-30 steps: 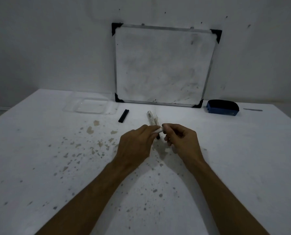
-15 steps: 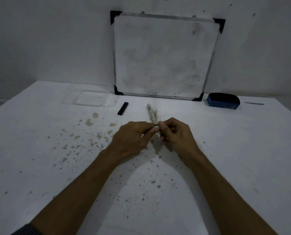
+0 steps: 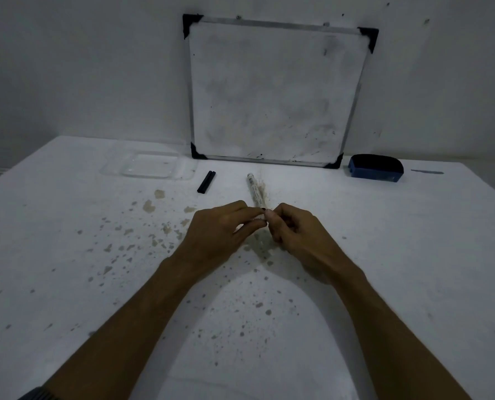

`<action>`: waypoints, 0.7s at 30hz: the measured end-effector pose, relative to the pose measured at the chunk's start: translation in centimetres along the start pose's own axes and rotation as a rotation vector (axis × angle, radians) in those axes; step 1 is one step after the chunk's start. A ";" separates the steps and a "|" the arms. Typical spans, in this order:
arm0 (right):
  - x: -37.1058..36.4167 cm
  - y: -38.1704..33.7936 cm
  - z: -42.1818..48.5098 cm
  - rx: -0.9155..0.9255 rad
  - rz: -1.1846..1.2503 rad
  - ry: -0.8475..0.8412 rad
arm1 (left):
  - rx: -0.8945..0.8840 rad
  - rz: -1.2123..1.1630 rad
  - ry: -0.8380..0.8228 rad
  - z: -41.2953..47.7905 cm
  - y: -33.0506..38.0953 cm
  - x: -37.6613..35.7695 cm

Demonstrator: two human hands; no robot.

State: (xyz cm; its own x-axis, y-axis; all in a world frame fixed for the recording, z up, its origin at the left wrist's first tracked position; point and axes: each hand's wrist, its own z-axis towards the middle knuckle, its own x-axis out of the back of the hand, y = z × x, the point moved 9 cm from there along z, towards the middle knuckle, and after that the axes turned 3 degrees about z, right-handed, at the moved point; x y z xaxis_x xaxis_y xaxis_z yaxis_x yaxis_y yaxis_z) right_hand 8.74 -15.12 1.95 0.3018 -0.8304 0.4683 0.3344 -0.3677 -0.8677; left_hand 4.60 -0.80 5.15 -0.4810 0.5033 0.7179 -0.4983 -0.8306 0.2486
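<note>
A white marker [image 3: 255,188] lies uncapped on the white table [image 3: 413,255], its dark tip pointing toward me. Just in front of that tip my two hands meet fingertip to fingertip. My left hand [image 3: 220,232] pinches a small pale piece [image 3: 259,219] between thumb and fingers. My right hand [image 3: 295,235] pinches the same piece from the other side, its fingers curled. What the piece is stays mostly hidden by the fingers. A black cap [image 3: 206,182] lies on the table left of the marker.
A small whiteboard [image 3: 272,93] leans against the wall at the back. A blue eraser [image 3: 375,168] sits at its right. A clear plastic tray [image 3: 149,168] rests at the back left. Brownish stains speckle the tabletop.
Both hands have stayed together at the marker's tip, fingers shifting slightly on the small piece. The camera has tilted a little.
</note>
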 end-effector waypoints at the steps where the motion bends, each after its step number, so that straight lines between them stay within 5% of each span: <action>1: -0.3 -0.1 0.0 0.010 -0.036 -0.007 | -0.015 -0.002 0.017 -0.1 0.0 0.1; 18: 0.0 -0.7 -0.8 0.084 -0.030 -0.089 | -0.001 0.025 -0.054 -0.6 -0.2 -1.3; 21: 1.2 -0.2 -0.9 0.027 0.175 -0.057 | 0.065 0.003 -0.079 -0.9 -1.3 -0.8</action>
State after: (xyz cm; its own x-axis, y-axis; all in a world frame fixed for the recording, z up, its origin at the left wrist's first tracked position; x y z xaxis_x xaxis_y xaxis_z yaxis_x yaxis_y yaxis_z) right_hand 8.21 -16.45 2.57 0.4077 -0.8553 0.3197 0.2963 -0.2073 -0.9323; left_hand 4.99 0.04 3.69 -0.4225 0.4822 0.7674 -0.4480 -0.8472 0.2857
